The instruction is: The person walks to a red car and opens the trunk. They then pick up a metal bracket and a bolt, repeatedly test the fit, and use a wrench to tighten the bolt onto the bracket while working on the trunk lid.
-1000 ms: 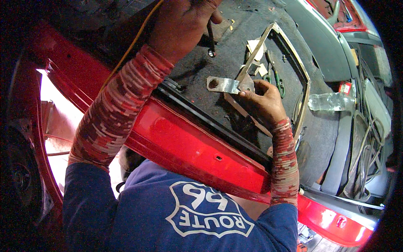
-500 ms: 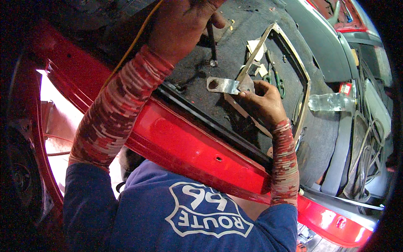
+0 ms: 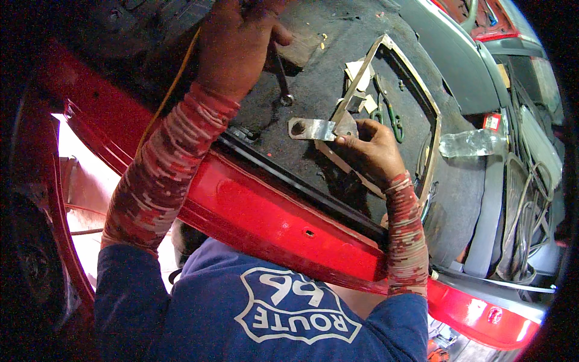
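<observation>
My right hand [image 3: 377, 151] pinches a flat metal bracket [image 3: 319, 130] between thumb and fingers. The bracket is bent, shiny in the middle, with a dark round spot near its far-left end. It is held above a dark carpet, in front of a thin angular metal frame [image 3: 435, 105] lying there. At the top left, my left hand [image 3: 235, 51] reaches forward, its fingertips partly cut off by the dark upper edge. From under its thumb a wrench [image 3: 283, 81] slants down, its ring end over the carpet; the grip itself is mostly hidden.
Inside the frame lie green-handled pliers or scissors [image 3: 395, 120] and pale paper scraps [image 3: 356, 69]. A clear plastic bottle [image 3: 467, 143], a small red box [image 3: 491, 122] and cables [image 3: 522, 199] are at the right. A red car-body sill [image 3: 289, 223] runs between me and the carpet.
My left hand has shifted left and slightly nearer, and the wrench has moved the same way. My right hand keeps hold of the bracket; the whole view has slid a little left.
</observation>
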Tool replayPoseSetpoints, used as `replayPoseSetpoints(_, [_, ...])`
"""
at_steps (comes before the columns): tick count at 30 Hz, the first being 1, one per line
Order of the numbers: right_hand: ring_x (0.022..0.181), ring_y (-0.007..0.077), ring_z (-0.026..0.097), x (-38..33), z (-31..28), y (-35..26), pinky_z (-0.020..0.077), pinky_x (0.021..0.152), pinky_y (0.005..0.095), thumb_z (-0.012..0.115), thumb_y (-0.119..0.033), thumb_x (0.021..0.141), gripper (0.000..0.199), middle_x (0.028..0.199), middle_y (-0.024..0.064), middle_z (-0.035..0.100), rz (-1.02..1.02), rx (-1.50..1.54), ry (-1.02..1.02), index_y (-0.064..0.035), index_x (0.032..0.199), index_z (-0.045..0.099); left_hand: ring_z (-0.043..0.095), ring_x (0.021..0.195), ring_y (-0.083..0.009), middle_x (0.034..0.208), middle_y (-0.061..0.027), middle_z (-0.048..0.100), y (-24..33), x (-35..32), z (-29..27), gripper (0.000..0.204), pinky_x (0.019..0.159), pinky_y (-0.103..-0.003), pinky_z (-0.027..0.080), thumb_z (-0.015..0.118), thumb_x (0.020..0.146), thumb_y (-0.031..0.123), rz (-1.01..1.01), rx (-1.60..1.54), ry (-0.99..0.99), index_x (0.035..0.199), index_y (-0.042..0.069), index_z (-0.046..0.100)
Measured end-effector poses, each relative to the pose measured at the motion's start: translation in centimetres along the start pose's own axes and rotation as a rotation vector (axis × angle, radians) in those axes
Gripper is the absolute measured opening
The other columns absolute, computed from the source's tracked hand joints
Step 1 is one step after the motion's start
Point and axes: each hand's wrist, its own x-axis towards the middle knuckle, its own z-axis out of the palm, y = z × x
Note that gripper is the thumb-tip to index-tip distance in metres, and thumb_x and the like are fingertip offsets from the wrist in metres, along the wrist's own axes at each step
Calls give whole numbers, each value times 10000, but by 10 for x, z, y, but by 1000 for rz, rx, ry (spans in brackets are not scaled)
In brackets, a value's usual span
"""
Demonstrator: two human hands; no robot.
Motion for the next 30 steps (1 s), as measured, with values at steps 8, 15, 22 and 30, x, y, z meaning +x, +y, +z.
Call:
replayPoseSetpoints(8, [890, 231, 738, 3, -1, 2, 560, 839, 354, 895, -350, 780, 539, 997, 170, 774, -9, -96, 5, 47, 1110, 741, 583, 648, -114, 746, -30, 663, -9, 2, -2, 360, 620, -269, 455, 626, 1039, 421, -99, 128, -168, 1023, 62, 627])
replayPoseSetpoints(15, [882, 290, 746, 6, -3, 9, 561, 819, 394, 873, -472, 759, 596, 977, 213, 764, -100, -191, 36, 42, 1038, 759, 729, 689, -207, 693, -120, 731, -47, 15, 27, 467, 649, -357, 542, 653, 1006, 431, -198, 179, -295, 998, -36, 663])
replayPoseSetpoints(22, [831, 270, 714, 7, -4, 8, 547, 769, 392, 865, -457, 765, 563, 924, 188, 751, -107, -199, 7, 40, 1009, 762, 751, 671, -270, 763, -179, 744, -87, 33, 34, 476, 663, -391, 567, 668, 986, 387, -115, 401, -247, 1024, -87, 640])
replayPoseSetpoints(30, [785, 184, 688, 6, -3, 7, 537, 755, 348, 870, -368, 798, 498, 888, 140, 744, -130, -247, 39, 53, 1036, 751, 634, 499, -208, 721, -153, 715, -80, 25, 31, 435, 444, -363, 515, 661, 1000, 373, -417, 378, -311, 1155, -25, 574])
